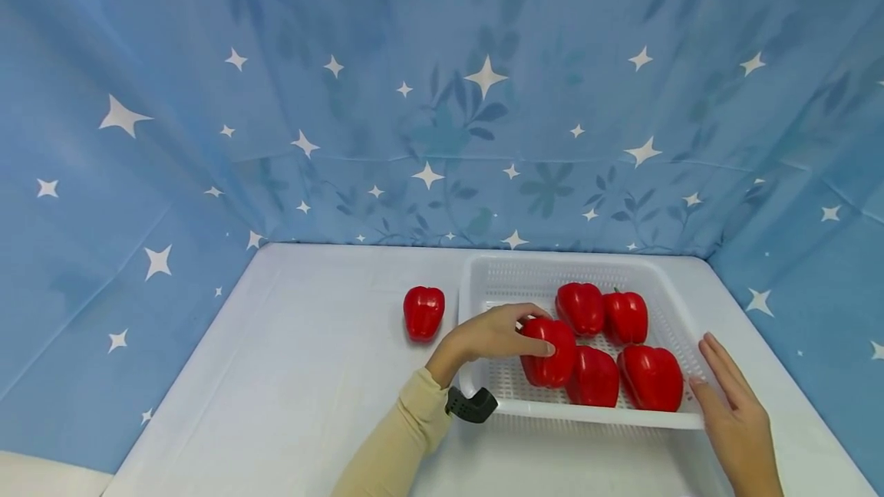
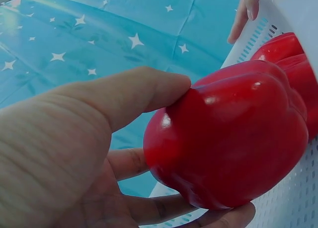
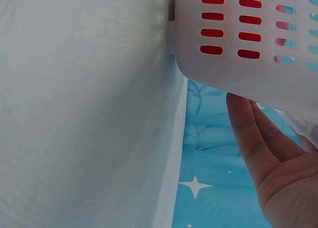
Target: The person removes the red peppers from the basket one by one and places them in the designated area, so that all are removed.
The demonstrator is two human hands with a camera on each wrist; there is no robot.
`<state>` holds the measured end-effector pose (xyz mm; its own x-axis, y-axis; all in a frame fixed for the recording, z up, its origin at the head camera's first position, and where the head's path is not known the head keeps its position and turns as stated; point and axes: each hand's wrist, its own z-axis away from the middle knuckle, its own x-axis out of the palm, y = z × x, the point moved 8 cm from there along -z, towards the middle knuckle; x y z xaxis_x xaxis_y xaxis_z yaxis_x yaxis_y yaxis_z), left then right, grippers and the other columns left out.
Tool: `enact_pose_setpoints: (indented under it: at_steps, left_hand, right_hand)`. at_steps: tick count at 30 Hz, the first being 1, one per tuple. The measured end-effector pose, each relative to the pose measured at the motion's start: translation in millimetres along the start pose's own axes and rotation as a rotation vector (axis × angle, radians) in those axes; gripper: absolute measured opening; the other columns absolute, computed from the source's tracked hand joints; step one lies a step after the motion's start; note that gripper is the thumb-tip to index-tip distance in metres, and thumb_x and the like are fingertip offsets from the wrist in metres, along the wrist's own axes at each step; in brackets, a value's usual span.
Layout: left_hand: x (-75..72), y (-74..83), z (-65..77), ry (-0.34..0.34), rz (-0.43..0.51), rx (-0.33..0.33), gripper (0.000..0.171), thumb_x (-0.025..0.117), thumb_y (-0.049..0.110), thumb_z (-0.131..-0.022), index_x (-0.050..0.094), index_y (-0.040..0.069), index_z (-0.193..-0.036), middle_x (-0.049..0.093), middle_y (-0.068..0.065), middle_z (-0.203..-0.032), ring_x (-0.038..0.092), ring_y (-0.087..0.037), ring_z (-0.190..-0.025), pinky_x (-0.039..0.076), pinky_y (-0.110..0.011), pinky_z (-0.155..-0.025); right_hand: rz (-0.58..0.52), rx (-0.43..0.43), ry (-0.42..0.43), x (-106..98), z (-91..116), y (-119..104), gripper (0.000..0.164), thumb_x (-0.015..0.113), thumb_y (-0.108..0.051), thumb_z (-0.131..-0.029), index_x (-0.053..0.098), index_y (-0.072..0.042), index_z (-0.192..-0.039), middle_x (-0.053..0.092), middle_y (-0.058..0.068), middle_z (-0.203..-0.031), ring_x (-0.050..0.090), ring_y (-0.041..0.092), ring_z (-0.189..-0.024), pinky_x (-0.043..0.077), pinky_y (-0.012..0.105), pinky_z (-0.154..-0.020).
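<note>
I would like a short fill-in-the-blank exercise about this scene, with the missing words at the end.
1. The left hand holds a pepper whose colour is ____.
2. Apart from it, the basket contains this number of peppers: ____.
3. In the head view, the loose pepper lies on the table, to the ____ of the basket.
4. The right hand is at the edge of the basket, whose colour is ____.

Missing words: red; four; left; white.

The glossy, rounded bell pepper [image 1: 552, 366] held in the left fingers [image 2: 159, 209] is solid red; the slotted plastic basket [image 1: 601, 413] around them, plain white. Beyond them, the blue fabric backdrop [image 1: 373, 129] bears white four-pointed stars and darker leaf sprigs.
</note>
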<state>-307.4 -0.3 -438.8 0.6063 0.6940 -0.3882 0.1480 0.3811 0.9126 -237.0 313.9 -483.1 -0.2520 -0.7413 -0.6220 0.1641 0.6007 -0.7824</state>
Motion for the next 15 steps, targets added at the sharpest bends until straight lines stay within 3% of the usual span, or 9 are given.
enact_pose_setpoints:
  at_steps: [5,15]
  left_hand:
    - [-1.1,0.8,-0.2,0.003,0.009,0.01,0.039,0.079,0.026,-0.095,0.068,0.015,-0.131,0.067,0.01,-0.109,0.062,-0.013,-0.102,0.058,-0.026,-0.079]
    - [-0.9,0.9,2.7,0.018,0.047,0.012,0.04,0.079,0.025,-0.095,0.069,0.014,-0.132,0.067,0.01,-0.108,0.062,-0.009,-0.099,0.062,-0.035,-0.084]
  right_hand:
    - [0.0,0.001,-0.003,0.0,-0.1,0.1,0.063,0.042,-0.034,-0.115,0.02,-0.02,-0.172,0.01,0.005,-0.178,0.004,0.033,-0.163,0.034,0.077,-0.105]
    - [0.003,0.016,-0.027,1.0,-1.4,3.8,0.065,0.041,-0.038,-0.114,0.016,-0.022,-0.172,0.007,0.006,-0.178,0.005,0.042,-0.162,0.033,0.081,-0.101]
